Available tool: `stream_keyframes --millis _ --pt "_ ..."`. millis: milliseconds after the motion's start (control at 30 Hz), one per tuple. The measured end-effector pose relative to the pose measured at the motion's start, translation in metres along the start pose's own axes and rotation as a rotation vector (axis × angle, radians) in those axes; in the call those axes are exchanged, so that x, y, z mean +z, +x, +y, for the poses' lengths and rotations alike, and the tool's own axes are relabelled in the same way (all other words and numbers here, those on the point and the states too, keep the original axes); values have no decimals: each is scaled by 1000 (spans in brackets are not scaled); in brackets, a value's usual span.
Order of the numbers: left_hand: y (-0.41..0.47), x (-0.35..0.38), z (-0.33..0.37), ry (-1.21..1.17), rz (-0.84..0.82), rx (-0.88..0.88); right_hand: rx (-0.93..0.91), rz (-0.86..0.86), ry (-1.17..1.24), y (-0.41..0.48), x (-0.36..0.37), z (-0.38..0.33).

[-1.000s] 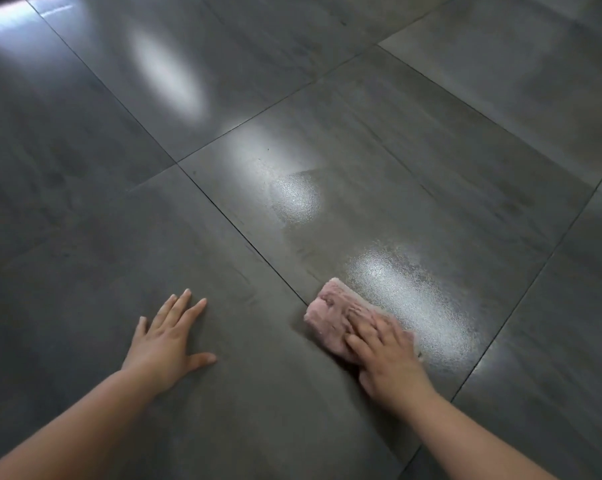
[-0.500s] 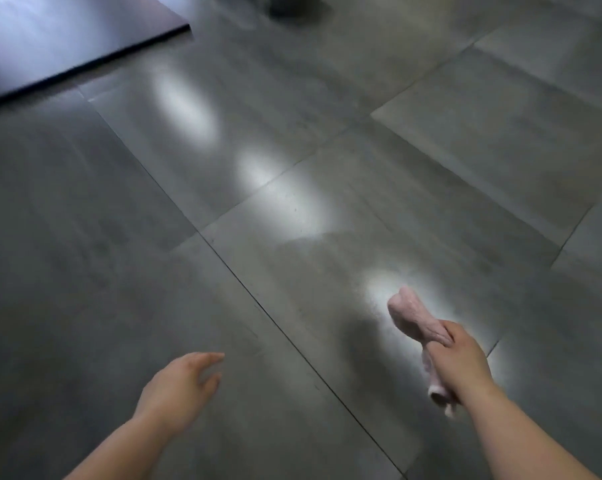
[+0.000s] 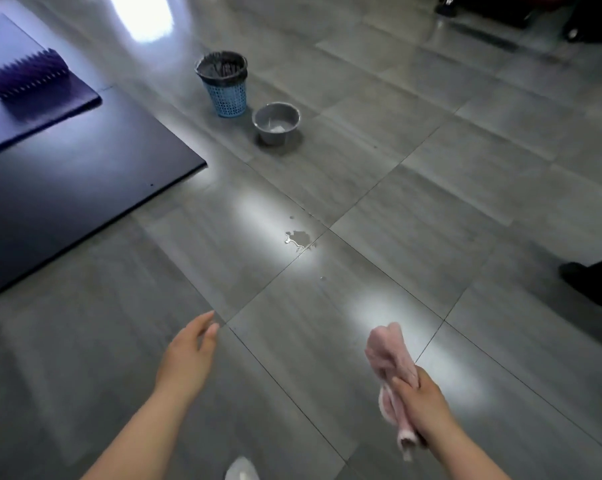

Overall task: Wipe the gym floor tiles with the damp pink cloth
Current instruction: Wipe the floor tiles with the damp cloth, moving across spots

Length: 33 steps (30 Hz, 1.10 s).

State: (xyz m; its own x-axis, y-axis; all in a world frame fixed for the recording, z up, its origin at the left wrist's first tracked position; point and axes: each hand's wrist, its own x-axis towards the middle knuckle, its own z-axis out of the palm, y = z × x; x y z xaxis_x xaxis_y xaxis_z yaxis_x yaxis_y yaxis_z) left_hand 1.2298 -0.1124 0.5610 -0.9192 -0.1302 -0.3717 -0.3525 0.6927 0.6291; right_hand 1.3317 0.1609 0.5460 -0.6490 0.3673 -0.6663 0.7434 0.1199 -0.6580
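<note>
My right hand [image 3: 422, 398] grips the pink cloth [image 3: 389, 355] at the lower right, lifted clear of the grey floor tiles [image 3: 414, 220]. The cloth is bunched, one end sticking up past my fingers and the other hanging below my wrist. My left hand [image 3: 188, 355] hovers above the floor at lower centre, fingers relaxed and holding nothing. A small puddle of water [image 3: 298, 239] lies on the tiles ahead, near a tile joint.
A blue mesh wastebasket [image 3: 225, 84] with a black liner and a grey basin [image 3: 276, 122] stand on the floor ahead. A dark mat [image 3: 67, 188] covers the left side, with a purple ridged item [image 3: 26, 76] on a second mat. Dark equipment [image 3: 594, 278] sits at right.
My right hand lifted the cloth off the tile and now holds it bunched in the air. My left hand came off the floor. The view rose, showing the basin and basket.
</note>
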Motion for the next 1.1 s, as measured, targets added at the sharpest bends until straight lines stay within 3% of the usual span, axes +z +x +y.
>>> stream_keyframes --millis 233,467,600,767,900,1033,1100 --pt "104 -70 30 187 -99 118 30 124 -56 37 14 -74" --pt "254 -94 78 369 -223 180 154 222 80 127 57 -157" --pt "326 -57 102 379 -325 165 184 222 162 193 73 -191" --pt "420 10 107 462 -428 225 229 255 92 316 90 -205" --pt "527 75 85 587 -533 253 232 299 -46 436 119 -190" --pt "634 152 46 719 -542 266 247 335 -147 562 162 -153" --pt "683 193 19 781 -526 354 222 359 -209 619 186 -129"
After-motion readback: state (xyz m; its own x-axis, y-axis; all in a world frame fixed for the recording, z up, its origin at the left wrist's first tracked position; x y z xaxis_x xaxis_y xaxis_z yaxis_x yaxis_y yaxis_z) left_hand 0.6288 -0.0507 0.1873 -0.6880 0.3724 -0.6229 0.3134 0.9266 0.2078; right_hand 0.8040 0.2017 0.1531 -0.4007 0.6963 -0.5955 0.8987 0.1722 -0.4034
